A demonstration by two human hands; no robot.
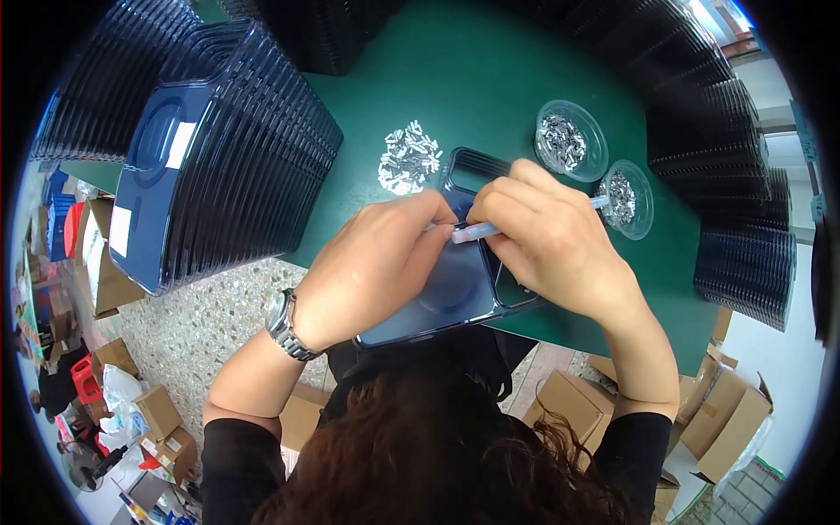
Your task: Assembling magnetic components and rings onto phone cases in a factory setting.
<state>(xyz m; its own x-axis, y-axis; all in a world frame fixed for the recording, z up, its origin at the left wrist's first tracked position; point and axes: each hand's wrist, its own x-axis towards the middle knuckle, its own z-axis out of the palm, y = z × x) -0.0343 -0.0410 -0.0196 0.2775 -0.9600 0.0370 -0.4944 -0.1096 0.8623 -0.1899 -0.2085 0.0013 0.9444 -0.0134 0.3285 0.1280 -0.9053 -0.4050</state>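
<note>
lying pinched in right fingers (505,208), a pale pen-like tool (475,232), tip beside narrowed left fingers (429,208), contents hidden

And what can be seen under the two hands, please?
A dark, shiny tray-like panel shows beneath the left hand and right hand, partly over the green table. Where the hands cover its surface, I cannot see what is there.
</note>
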